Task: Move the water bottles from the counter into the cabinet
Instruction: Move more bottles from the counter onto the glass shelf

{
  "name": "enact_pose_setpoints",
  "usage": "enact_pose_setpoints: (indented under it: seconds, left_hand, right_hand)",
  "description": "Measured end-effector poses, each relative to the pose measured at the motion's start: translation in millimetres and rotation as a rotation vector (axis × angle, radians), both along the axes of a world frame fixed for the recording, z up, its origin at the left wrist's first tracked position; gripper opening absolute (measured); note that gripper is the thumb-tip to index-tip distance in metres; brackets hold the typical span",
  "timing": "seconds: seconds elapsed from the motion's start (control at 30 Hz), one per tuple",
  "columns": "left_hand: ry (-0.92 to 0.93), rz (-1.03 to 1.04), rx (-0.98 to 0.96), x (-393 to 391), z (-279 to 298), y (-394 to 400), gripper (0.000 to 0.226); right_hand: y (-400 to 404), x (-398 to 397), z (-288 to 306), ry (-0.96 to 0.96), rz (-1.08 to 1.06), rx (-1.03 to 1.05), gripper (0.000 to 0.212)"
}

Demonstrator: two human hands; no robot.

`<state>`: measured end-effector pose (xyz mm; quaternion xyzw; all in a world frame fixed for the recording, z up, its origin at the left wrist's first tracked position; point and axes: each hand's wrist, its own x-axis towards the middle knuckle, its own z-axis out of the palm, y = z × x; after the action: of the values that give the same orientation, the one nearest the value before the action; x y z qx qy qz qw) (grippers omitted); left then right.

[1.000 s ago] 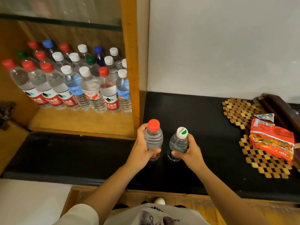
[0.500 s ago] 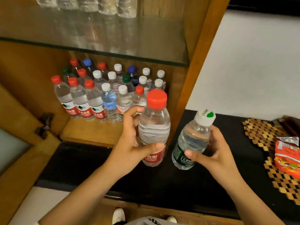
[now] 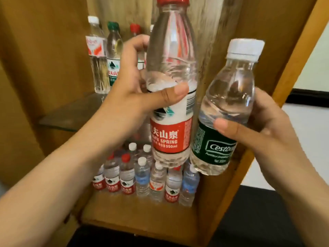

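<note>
1. Head view: your left hand [image 3: 131, 90] grips the tall red-label bottle [image 3: 170, 86] around its middle, thumb laid across the front just above the label and fingers curled round the back. The bottle stands upright in the air, its red cap at the top edge of the frame.
2. Your right hand [image 3: 252, 127] holds the shorter green-label bottle [image 3: 222, 111], thumb pressed on the top edge of the label and fingers wrapped behind. This bottle tilts, its white cap leaning to the right and its base swung toward the red-label bottle; the two bottles sit just beside each other, and you cannot tell whether they touch.
3. Both bottles are raised in front of the open wooden cabinet [image 3: 277, 72], clear of the black counter [image 3: 267, 220] that shows at lower right.
4. Behind your left hand, a glass shelf [image 3: 71, 116] carries a few upright bottles [image 3: 105, 56] with white, green and red caps.
5. Below it, the lower wooden shelf [image 3: 133, 216] holds a packed group of standing bottles [image 3: 142, 177], red-capped ones to the left and white-capped ones to the right.
</note>
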<state>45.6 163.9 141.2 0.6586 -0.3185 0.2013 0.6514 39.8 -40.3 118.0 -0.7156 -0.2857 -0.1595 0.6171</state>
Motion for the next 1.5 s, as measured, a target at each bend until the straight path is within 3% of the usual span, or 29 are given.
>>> enact_pose_setpoints:
  seconds: [0.23, 0.33, 0.5, 0.73, 0.93, 1.03, 1.17, 1.5]
  left_hand:
    - [-0.006, 0.171, 0.059, 80, 32, 4, 0.066]
    - [0.065, 0.208, 0.059, 114, 24, 0, 0.068]
    - [0.133, 0.181, 0.09, 147, 13, -8, 0.066]
    - [0.156, 0.204, 0.13, 160, 12, -11, 0.07]
    - [0.152, 0.256, 0.307, 157, 5, -2, 0.096]
    - [0.228, 0.31, 0.493, 154, -14, 7, 0.108]
    - [0.244, 0.39, 0.584, 157, -33, 11, 0.088]
    - [0.237, 0.504, 0.578, 191, -36, -19, 0.081]
  right_hand:
    - [39, 72, 46, 0.088, -0.145, 0.013, 0.054]
    - [43, 101, 45, 0.138, -0.254, 0.018, 0.052]
    - [42, 132, 32, 0.243, -0.417, 0.013, 0.067]
    - [38, 145, 13, 0.294, -0.565, -0.108, 0.064]
    - [37, 144, 7, 0.244, -0.625, -0.187, 0.071]
    - [35, 140, 5, 0.207, -0.652, -0.277, 0.082]
    - [35, 133, -2, 0.187, -0.735, -0.541, 0.102]
    - [45, 154, 0, 0.259, -0.815, -0.481, 0.092]
